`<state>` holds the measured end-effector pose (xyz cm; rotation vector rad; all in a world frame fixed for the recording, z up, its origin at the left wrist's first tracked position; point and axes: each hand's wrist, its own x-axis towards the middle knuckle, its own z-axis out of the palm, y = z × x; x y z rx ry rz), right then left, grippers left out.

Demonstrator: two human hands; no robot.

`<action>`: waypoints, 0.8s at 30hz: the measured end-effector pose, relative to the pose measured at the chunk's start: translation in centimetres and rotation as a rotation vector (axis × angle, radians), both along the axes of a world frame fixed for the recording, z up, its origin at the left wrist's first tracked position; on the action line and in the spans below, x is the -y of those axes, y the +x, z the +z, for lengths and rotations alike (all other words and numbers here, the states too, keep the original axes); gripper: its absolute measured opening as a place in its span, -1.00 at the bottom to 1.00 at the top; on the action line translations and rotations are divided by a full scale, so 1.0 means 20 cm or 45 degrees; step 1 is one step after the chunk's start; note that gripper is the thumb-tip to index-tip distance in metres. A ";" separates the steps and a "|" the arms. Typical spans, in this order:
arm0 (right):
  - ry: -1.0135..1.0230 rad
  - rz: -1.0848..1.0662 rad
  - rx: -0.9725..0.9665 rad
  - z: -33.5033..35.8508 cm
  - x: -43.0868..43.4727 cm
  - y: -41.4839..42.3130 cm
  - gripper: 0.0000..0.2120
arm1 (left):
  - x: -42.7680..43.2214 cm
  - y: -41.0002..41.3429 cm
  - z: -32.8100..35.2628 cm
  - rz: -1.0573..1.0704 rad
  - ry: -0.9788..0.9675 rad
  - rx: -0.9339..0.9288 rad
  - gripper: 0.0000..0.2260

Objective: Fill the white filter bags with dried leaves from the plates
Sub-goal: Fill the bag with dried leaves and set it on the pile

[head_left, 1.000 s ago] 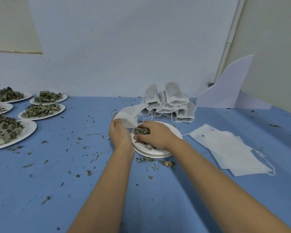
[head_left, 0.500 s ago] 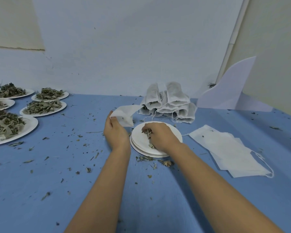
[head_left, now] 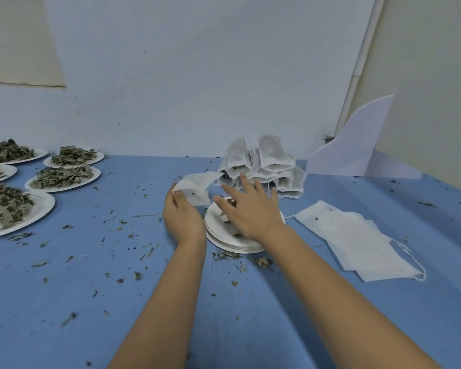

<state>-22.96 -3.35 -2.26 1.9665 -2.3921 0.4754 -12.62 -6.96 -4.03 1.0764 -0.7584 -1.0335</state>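
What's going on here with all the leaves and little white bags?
A person is packing dried leaves into filter bags. The left hand pinches a white filter bag beside a stack of nearly empty plates, and the right hand is spread, fingers straight, over that stack. Filled bags are piled behind, flat empty bags lie to the right, and plates heaped with leaves sit far left on the blue table.

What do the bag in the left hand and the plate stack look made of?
The bag: thin matte non-woven fabric or filter paper, it seems; it creases softly. The plate stack: probably matte white paper or card; thin layered rims show.
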 end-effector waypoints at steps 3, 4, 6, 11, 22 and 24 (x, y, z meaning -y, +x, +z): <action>0.023 -0.164 -0.015 -0.01 -0.04 0.04 -0.46 | 0.01 0.00 0.00 -0.015 -0.045 0.122 -0.69; 0.075 -0.180 -0.027 -0.02 -0.04 0.05 -0.48 | 0.01 -0.01 -0.01 0.006 -0.069 0.187 -0.69; 0.140 -0.203 0.031 -0.03 -0.05 0.07 -0.53 | 0.01 -0.01 -0.01 0.036 -0.106 0.309 -0.69; 0.187 -0.268 0.081 -0.04 -0.04 0.08 -0.61 | -0.01 0.00 0.00 0.021 -0.161 0.611 -0.65; -0.067 -0.201 0.038 -0.07 -0.04 0.07 -0.68 | -0.01 0.00 0.00 0.053 -0.201 0.378 -0.72; -0.075 -0.193 0.047 -0.06 -0.05 0.05 -0.64 | -0.01 0.00 0.01 0.051 -0.186 0.365 -0.73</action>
